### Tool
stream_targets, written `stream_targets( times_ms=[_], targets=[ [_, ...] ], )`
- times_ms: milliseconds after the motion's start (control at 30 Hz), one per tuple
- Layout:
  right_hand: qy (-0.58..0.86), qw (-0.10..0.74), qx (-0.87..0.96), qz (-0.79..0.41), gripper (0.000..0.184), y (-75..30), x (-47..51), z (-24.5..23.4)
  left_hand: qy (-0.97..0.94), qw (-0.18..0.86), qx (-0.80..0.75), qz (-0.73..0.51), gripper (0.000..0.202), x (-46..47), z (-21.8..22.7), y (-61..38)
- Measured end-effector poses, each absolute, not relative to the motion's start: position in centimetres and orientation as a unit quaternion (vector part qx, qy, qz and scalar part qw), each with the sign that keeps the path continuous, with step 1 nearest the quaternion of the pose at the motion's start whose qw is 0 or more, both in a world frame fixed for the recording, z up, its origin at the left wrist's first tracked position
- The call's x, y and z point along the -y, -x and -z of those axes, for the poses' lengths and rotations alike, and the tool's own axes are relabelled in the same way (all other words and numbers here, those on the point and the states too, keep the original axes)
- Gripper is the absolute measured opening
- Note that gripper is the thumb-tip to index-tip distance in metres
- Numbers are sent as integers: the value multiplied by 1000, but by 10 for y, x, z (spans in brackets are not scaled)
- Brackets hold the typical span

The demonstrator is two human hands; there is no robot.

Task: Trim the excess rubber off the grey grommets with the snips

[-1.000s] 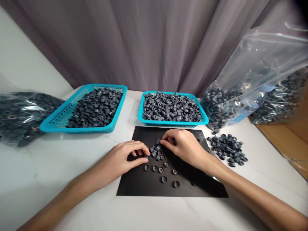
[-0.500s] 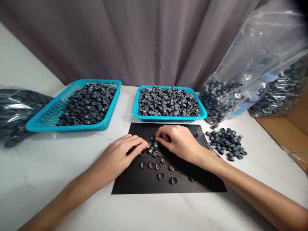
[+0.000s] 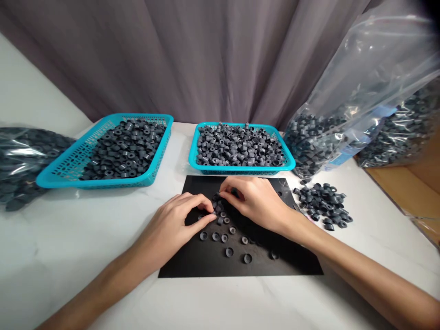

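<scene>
A black mat [image 3: 206,261] lies on the white table with several small dark grey ring parts [image 3: 225,238] scattered on it. My left hand [image 3: 175,224] rests on the mat's left side, its thumb and forefinger pinched on a ring at the edge of a small cluster [image 3: 220,211]. My right hand [image 3: 254,201] comes in from the right, its fingers curled and pinching at the same cluster; what it holds is too small to make out.
Two teal baskets [image 3: 68,172] [image 3: 287,160] full of grey rings stand behind the mat. A loose pile of rings [image 3: 323,206] lies to the right. Clear plastic bags of rings [image 3: 360,114] [image 3: 17,160] sit at both sides. A grey curtain hangs behind.
The view has shifted slightly up. Both hands have edged closer together over the cluster, and the left thumb and forefinger have closed on a ring.
</scene>
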State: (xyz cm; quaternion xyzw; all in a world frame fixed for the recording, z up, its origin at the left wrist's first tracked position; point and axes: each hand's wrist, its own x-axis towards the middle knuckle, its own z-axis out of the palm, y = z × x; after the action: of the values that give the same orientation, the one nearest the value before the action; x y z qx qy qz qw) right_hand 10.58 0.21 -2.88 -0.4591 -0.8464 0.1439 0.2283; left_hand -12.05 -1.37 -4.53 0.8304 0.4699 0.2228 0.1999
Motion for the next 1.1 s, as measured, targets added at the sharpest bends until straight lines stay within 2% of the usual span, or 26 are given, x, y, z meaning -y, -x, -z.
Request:
stream_targets(
  times_ms=[233, 367, 567, 733, 1000, 1100],
  targets=[
    [475, 231, 843, -100, 6, -113, -1, 25, -766, 312, -476, -300, 8, 12, 33, 122],
    [483, 212, 847, -65, 4, -118, -1, 29, -753, 347, -476, -294, 11, 4, 31, 130],
    [508, 158, 847, -12, 8, -106, -4, 35, -794, 274, -482, -249, 17, -6, 39, 142],
    [519, 142, 843, 9, 13, -93, -7, 37, -790, 270, -488, -254, 22, -4, 40, 143],
    [531, 128, 838, -3, 14, -92, -9, 38, -830, 159, -458, -275, 9, 6, 34, 134],
    [525, 132, 841, -20, 15, -94, -10, 36, -832, 156, -466, -258, 9, 12, 38, 124]
  ],
)
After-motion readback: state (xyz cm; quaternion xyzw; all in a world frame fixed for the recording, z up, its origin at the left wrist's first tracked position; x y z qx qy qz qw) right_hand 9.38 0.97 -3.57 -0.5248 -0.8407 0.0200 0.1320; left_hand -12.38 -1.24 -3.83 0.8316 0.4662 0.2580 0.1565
